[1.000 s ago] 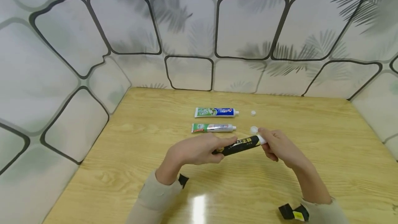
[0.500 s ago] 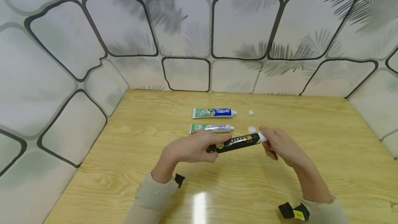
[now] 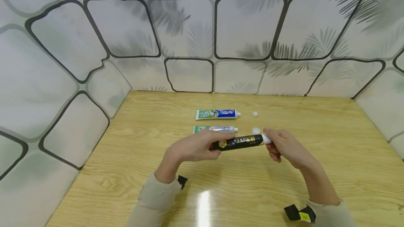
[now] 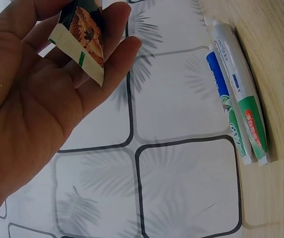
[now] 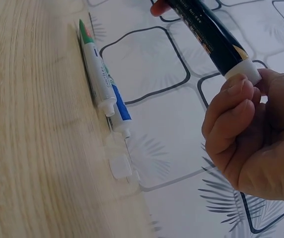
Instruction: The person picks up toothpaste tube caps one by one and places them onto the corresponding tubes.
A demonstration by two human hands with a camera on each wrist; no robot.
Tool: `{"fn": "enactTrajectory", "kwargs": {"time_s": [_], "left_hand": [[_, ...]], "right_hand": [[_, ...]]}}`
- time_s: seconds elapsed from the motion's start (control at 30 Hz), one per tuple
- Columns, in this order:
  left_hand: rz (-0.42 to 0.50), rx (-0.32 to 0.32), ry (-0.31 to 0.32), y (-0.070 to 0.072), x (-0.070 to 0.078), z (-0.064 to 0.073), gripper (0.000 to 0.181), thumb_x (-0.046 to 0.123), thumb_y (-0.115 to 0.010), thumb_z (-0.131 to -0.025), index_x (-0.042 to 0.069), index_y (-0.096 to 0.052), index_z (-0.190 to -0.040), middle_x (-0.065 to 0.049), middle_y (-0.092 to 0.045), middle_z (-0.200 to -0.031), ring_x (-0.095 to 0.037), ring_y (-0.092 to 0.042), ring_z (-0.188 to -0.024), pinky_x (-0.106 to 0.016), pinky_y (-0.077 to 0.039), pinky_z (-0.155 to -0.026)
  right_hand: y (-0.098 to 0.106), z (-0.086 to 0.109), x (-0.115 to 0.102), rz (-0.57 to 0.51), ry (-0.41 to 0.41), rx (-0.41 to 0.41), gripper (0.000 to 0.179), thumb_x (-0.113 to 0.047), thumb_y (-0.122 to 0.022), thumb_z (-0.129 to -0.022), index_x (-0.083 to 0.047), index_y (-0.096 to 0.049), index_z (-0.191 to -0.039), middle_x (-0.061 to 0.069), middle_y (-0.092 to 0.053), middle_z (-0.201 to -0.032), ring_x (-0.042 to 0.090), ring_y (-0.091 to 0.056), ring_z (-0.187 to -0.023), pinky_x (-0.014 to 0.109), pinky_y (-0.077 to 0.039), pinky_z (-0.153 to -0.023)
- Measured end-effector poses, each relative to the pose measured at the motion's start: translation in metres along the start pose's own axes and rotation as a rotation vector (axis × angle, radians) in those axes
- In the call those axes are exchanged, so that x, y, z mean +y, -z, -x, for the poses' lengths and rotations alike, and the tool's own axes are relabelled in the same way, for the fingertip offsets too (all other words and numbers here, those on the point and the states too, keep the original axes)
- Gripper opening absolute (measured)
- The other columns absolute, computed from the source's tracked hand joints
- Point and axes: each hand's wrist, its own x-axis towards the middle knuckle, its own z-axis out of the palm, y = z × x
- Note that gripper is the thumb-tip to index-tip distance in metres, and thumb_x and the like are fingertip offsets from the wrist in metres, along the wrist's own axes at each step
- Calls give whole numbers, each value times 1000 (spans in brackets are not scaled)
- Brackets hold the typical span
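A black toothpaste tube (image 3: 241, 142) with gold lettering is held level above the table between both hands. My left hand (image 3: 192, 146) grips its flat tail end; the crimped edge shows between the fingers in the left wrist view. My right hand (image 3: 285, 146) pinches the white cap (image 5: 244, 72) at the other end, thumb and fingertips around it. Behind the held tube lies a silver-and-green toothpaste tube (image 3: 221, 129), partly hidden by the left hand. Farther back rests a blue-and-green toothpaste tube (image 3: 217, 114). Both lying tubes have bare nozzles pointing right.
A small white cap (image 3: 255, 114) sits right of the blue-and-green tube. A larger whitish cap (image 3: 256, 130) is just beyond the right fingertips. The wooden table (image 3: 126, 171) ends at a patterned wall covering (image 3: 189, 27) behind and on the sides.
The black tube has risen slightly at its left end and become more level, its printed face turning a little. Both hands keep their holds; the cap remains on the tube.
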Motion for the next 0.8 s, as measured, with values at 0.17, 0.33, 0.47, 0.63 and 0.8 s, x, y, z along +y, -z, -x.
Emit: {"fn": "enactTrajectory", "kwargs": {"time_s": [0.17, 0.33, 0.47, 0.63, 0.8], "left_hand": [[14, -5, 39, -1, -5, -1, 56, 7, -60, -88, 17, -46, -141, 4, -57, -95, -3, -44, -60, -18, -39, -56], [23, -30, 89, -2, -9, -2, 48, 14, -63, -89, 15, -51, -136, 5, -55, -77, -2, -42, -57, -18, -38, -53], [19, -29, 98, -2, -11, -2, 46, 14, -63, -89, 14, -53, -134, 5, -56, -81, -2, -43, -56, -18, -39, -53], [-3, -10, 68, -4, -14, -6, 49, 14, -60, -90, 14, -49, -138, 3, -56, -86, -4, -44, -60, -18, -38, -55], [1, -8, 80, -6, -19, -5, 51, 13, -61, -90, 12, -48, -140, 4, -56, -91, -5, -44, -62, -18, -38, -56]], "right_hand": [[2, -1, 3, -1, -1, -9, 54, -42, -32, -103, -1, -47, -71, 2, -39, -55, 15, -42, -44, 36, -40, -42], [3, -2, 5, -8, -27, -12, 54, -43, -34, -102, 0, -48, -72, 2, -40, -57, 14, -45, -46, 34, -42, -43], [2, -4, 6, -16, -42, 8, 55, -44, -36, -102, 2, -53, -76, 5, -48, -60, 16, -52, -51, 34, -48, -46], [2, -5, 7, -21, -35, 95, 52, -41, -41, -101, 6, -60, -99, 13, -59, -74, 21, -62, -65, 37, -54, -55], [3, -5, 7, 12, -24, 99, 43, -35, -48, -100, 3, -58, -118, 21, -60, -87, 23, -63, -70, 38, -55, -59]]}}
